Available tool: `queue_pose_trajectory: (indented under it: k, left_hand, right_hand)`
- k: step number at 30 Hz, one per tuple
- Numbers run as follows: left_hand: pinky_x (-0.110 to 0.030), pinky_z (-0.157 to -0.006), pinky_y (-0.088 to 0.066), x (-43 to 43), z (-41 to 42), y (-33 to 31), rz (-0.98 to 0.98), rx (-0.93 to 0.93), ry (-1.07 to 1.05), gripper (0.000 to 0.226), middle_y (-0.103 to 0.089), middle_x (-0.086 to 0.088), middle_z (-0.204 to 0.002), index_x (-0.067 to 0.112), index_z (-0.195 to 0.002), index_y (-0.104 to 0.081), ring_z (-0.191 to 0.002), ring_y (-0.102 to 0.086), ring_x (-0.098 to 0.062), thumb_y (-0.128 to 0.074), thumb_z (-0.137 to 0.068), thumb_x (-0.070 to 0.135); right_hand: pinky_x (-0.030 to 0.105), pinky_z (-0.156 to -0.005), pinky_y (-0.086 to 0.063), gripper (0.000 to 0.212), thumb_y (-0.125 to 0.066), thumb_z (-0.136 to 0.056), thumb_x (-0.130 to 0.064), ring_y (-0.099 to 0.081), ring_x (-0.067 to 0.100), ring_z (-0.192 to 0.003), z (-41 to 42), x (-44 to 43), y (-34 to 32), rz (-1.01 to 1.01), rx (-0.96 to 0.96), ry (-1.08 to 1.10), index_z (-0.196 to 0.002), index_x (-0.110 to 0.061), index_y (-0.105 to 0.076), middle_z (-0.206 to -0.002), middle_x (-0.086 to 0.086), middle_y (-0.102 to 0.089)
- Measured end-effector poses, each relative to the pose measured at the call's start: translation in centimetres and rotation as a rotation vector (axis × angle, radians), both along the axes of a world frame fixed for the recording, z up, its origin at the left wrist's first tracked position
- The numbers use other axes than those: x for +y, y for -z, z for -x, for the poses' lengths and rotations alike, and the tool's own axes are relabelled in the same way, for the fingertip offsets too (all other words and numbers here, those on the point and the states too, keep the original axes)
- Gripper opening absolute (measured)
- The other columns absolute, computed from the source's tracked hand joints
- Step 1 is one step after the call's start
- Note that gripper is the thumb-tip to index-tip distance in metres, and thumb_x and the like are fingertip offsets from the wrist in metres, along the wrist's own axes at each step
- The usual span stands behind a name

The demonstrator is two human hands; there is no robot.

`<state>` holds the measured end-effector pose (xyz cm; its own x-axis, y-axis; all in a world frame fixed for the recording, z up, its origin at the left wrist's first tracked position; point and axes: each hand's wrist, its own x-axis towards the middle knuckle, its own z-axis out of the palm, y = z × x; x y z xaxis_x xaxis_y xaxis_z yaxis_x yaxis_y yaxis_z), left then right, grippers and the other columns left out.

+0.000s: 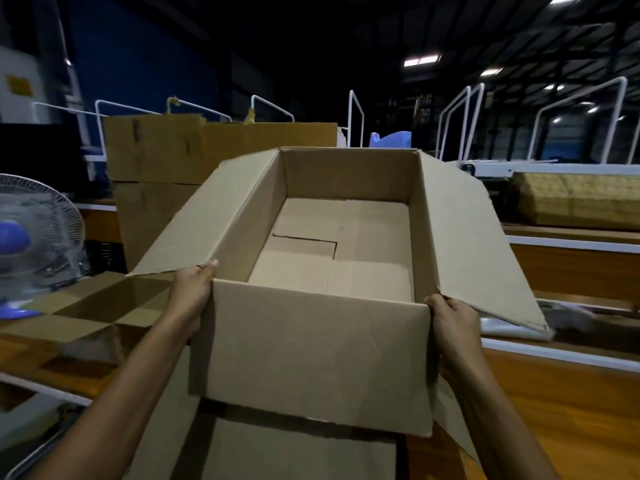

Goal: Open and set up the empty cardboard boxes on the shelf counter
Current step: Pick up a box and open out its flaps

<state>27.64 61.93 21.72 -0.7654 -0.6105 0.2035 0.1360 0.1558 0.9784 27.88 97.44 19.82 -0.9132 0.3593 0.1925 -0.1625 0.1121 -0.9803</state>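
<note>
An empty brown cardboard box [322, 351] fills the middle of the view, held up in front of me with its top open. Its long side flaps spread outward left and right, and the folded bottom flaps show inside. My left hand [192, 292] grips the box's near left corner, thumb on the rim. My right hand [450, 322] grips the near right corner below the right flap. Under the box lies another piece of cardboard [298, 452], flat or folded.
A second open box [100, 306] sits to the left on the wooden counter [568, 403]. Tall brown cartons [166, 161] stand behind it. A fan [34, 233] stands at far left. White rails [457, 123] and a woven bundle [575, 199] are at the back right.
</note>
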Motion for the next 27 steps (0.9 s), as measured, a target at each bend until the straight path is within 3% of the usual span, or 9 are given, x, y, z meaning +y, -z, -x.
queue_pose_trajectory:
  k: [4, 7, 14, 18, 21, 24, 26, 27]
  left_hand:
    - [-0.036, -0.071, -0.044, -2.6, 1.0, 0.6, 0.002, -0.061, 0.050, 0.031, -0.066, -0.014, -0.097, 0.007, -0.107, -0.065, -0.087, -0.061, -0.027, -0.054, -0.100, 0.035]
    - [-0.035, -0.064, -0.046, -4.7, 2.2, 1.2, 0.000, -0.077, 0.103, 0.032, -0.068, -0.015, -0.098, 0.004, -0.113, -0.065, -0.087, -0.065, -0.028, -0.055, -0.101, 0.032]
    - [-0.032, -0.059, -0.042, -8.7, 3.1, 2.8, 0.129, -0.119, 0.161, 0.024, -0.064, -0.014, -0.085, 0.001, -0.096, -0.063, -0.077, -0.061, -0.024, -0.051, -0.103, 0.021]
    - [-0.037, -0.070, -0.048, -11.7, 3.3, 4.8, 0.148, -0.193, 0.212, 0.025, -0.068, -0.019, -0.086, 0.000, -0.090, -0.066, -0.081, -0.065, -0.033, -0.053, -0.101, 0.018]
    - [-0.037, -0.075, -0.053, -12.6, 4.6, 7.2, 0.130, -0.306, 0.301, 0.021, -0.072, -0.019, -0.088, -0.001, -0.093, -0.069, -0.085, -0.069, -0.035, -0.056, -0.096, 0.016]
    - [-0.046, -0.082, -0.058, -12.7, 6.6, 9.6, 0.117, -0.375, 0.311, 0.023, -0.073, -0.017, -0.091, 0.002, -0.093, -0.069, -0.083, -0.069, -0.034, -0.059, -0.094, 0.022]
    - [-0.039, -0.076, -0.056, -12.3, 7.0, 9.7, 0.136, -0.374, 0.286, 0.026, -0.071, -0.018, -0.091, 0.002, -0.090, -0.068, -0.082, -0.067, -0.034, -0.058, -0.097, 0.024]
    - [-0.037, -0.071, -0.054, -12.1, 6.9, 9.6, 0.164, -0.370, 0.285, 0.028, -0.071, -0.018, -0.091, 0.001, -0.088, -0.067, -0.082, -0.066, -0.033, -0.059, -0.097, 0.026]
  right_hand:
    - [0.047, -0.070, -0.050, 0.030, -0.054, -0.095, -0.024, -0.058, 0.031, -0.074, 0.6, -2.5, 0.9, 0.004, -0.027, 0.031, -0.073, -0.008, -0.065, -0.070, 0.015, -0.062]
    - [0.039, -0.064, -0.042, 0.029, -0.054, -0.094, -0.020, -0.053, 0.026, -0.068, 0.9, -4.5, 1.2, 0.014, -0.023, 0.050, -0.073, -0.004, -0.065, -0.066, 0.014, -0.059]
    - [0.038, -0.061, -0.043, 0.030, -0.053, -0.093, -0.017, -0.055, 0.028, -0.065, -0.1, -8.5, 2.8, -0.039, -0.085, 0.170, -0.070, 0.000, -0.063, -0.065, 0.016, -0.061]
    - [0.046, -0.061, -0.049, 0.034, -0.049, -0.097, -0.020, -0.059, 0.033, -0.065, -1.1, -10.9, 4.8, -0.116, -0.189, 0.167, -0.070, -0.004, -0.061, -0.065, 0.015, -0.060]
    - [0.039, -0.061, -0.045, 0.031, -0.050, -0.097, -0.018, -0.056, 0.027, -0.063, -1.5, -12.1, 4.6, -0.095, -0.235, 0.219, -0.069, -0.008, -0.058, -0.072, 0.017, -0.061]
    - [0.041, -0.072, -0.051, 0.027, -0.049, -0.099, -0.023, -0.059, 0.030, -0.075, -0.6, -12.6, 3.8, -0.114, -0.315, 0.265, -0.077, -0.009, -0.057, -0.083, 0.018, -0.062]
    - [0.044, -0.079, -0.055, 0.025, -0.052, -0.095, -0.026, -0.061, 0.035, -0.081, 0.3, -12.5, 4.0, -0.150, -0.380, 0.314, -0.084, -0.005, -0.059, -0.087, 0.020, -0.063]
    - [0.042, -0.074, -0.056, 0.025, -0.055, -0.093, -0.026, -0.062, 0.034, -0.079, 0.6, -12.4, 4.3, -0.181, -0.415, 0.317, -0.087, -0.003, -0.061, -0.086, 0.020, -0.063]
